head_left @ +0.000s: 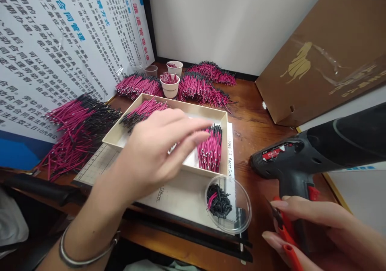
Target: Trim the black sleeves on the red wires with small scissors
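My left hand [164, 150] is over the cream tray [225, 120], its stretched thumb and forefinger a little apart at the bundle of pink wires with black ends [209, 150]. I see nothing between those fingertips, though they are slightly blurred. A second wire bundle [143, 112] lies in the tray's left part, partly behind the hand. At the lower right my right hand [325, 226] is closed on red-handled pliers [285, 230]. Left of them stands a clear plastic cup [245, 200] holding short black tube pieces [221, 202] and some pink bits.
A black heat gun [289, 162] lies at the right, close to my right hand. The tray rests on a paper cutter [181, 194]. Wire piles [196, 86] and paper cups [170, 88] stand behind it. Another heap of wires [75, 122] lies left; a brown box [316, 58] stands right.
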Demonstrator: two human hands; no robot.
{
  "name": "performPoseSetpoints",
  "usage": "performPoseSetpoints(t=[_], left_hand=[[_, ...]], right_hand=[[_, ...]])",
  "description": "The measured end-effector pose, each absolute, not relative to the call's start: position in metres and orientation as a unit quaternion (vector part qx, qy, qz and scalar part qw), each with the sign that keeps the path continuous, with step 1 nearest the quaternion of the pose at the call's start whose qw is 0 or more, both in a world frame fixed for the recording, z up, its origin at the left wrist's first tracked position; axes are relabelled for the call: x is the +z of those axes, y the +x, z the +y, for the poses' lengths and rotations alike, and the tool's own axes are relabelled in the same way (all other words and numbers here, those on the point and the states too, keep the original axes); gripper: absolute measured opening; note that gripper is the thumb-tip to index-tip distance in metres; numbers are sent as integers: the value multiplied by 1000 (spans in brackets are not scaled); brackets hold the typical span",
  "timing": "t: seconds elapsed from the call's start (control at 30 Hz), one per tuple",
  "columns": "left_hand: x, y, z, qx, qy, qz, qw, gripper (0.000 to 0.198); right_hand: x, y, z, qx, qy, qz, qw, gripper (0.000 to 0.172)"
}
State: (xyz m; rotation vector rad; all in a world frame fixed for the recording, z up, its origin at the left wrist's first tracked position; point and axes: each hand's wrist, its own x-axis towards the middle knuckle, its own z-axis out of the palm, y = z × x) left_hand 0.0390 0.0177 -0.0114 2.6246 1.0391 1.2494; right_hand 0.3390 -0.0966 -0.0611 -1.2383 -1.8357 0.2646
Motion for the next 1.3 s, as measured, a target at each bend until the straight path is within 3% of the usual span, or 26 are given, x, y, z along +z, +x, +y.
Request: performPoseSetpoints(t=[0.1,0.2,0.37,0.5,0.77,1.0,1.2,1.3], left_hand=[[-11,53,7,383,876,293,-7,29],[-13,63,-5,384,877,289,-8,21],[-19,69,-17,390,874,287,28,14],[-24,69,-18,379,877,292,46,16],[-25,73,-21,364,882,266,136,27],[-23,68,-25,321,885,291,170,41],[-33,66,-41,396,785,380,289,13],[-35,68,-45,409,778,366,305,11]], right_hand=[[-59,339,-94,94,-506,-738,438,28],[-53,338,-91,98,-481,-785,377,29],[-39,323,-84,78,-447,-782,426,22],[-30,312,-79,127,-435,-792,410,25],[-33,315,-83,102,-444,-793,404,17],[-31,322,-89,68,-489,-770,405,21],[-35,325,-89,73,-484,-766,417,15],[-37,318,-92,66,-522,-744,411,21]])
